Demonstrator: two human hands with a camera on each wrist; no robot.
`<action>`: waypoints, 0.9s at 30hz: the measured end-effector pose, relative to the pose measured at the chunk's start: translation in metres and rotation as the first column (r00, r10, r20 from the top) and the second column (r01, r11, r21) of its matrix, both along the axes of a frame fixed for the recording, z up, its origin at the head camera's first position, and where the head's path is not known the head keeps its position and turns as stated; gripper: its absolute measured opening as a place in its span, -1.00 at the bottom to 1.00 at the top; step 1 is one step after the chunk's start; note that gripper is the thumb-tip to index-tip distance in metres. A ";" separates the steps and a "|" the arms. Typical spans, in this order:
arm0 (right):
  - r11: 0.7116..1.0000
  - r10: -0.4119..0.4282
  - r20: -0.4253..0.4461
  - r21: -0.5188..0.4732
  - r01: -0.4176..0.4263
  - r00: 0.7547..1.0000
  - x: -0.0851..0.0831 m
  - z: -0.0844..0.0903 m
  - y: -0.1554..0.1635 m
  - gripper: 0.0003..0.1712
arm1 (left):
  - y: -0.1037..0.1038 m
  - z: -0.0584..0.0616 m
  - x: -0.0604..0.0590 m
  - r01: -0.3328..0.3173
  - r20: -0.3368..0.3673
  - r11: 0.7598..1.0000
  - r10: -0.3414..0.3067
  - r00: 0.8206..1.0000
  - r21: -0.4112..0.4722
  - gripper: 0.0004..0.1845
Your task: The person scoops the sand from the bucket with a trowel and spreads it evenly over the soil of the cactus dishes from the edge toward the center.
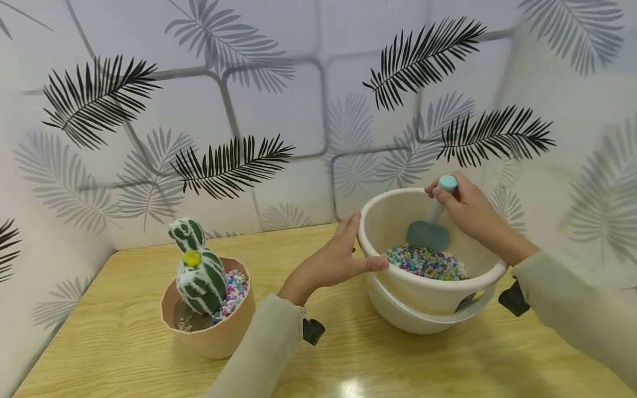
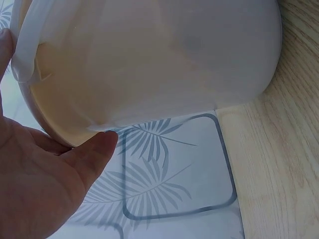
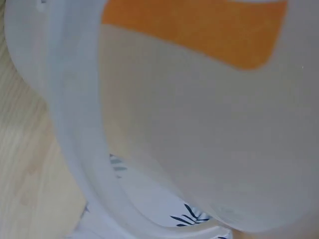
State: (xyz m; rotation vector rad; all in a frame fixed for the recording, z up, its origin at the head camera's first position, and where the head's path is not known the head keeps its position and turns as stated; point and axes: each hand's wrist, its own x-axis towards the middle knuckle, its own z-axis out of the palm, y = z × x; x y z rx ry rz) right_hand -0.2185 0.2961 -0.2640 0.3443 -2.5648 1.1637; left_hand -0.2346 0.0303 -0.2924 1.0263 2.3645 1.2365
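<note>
A white plastic bucket [image 1: 411,296] stands on the table, and colourful pebbles [image 1: 423,262] lie in its bottom. My left hand [image 1: 334,257] holds the bucket's rim at its left side; the thumb lies on the near part of the rim. In the left wrist view, fingers of the left hand [image 2: 40,179] touch the bucket wall [image 2: 164,64] just under the edge. Inside the bucket, my right hand [image 1: 465,207] grips the light blue handle of a small shovel [image 1: 428,235], whose blade points down at the pebbles. The right wrist view shows only the bucket's outside [image 3: 189,114].
To the left stands a peach flowerpot [image 1: 219,337] holding a green cactus [image 1: 201,279] with a yellow flower; coloured pebbles cover part of its soil. The bucket's white handle [image 1: 473,310] hangs down in front. Behind the wooden table [image 1: 124,298] rises a leaf-patterned wall [image 1: 278,110].
</note>
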 end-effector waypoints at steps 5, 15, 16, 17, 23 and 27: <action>0.995 -0.006 0.210 -0.100 0.028 0.978 -0.005 -0.001 0.002 -0.45 | 0.000 -0.001 0.000 -0.002 0.006 1.000 0.002 1.000 -0.001 0.09; 0.979 0.080 0.344 -0.202 -0.010 0.936 -0.022 0.000 0.003 -0.48 | -0.001 0.005 -0.002 -0.007 -0.040 0.999 0.005 0.999 -0.049 0.05; 0.978 0.093 0.359 -0.210 -0.017 0.929 -0.023 -0.001 0.004 -0.48 | -0.001 0.005 -0.002 -0.011 -0.042 0.999 0.008 0.999 -0.053 0.05; 0.975 0.110 0.376 -0.223 -0.025 0.920 -0.023 -0.001 0.005 -0.47 | 0.000 0.004 -0.002 -0.014 -0.044 0.998 0.012 0.999 -0.058 0.04; 0.925 0.217 0.493 -0.379 -0.017 0.842 -0.023 -0.001 0.009 -0.48 | 0.002 0.003 -0.002 -0.010 -0.058 0.998 0.006 0.998 -0.068 0.05; 0.909 0.260 0.527 -0.416 -0.021 0.809 -0.023 -0.002 0.008 -0.53 | 0.001 0.003 -0.002 -0.015 -0.048 0.997 0.011 0.999 -0.075 0.06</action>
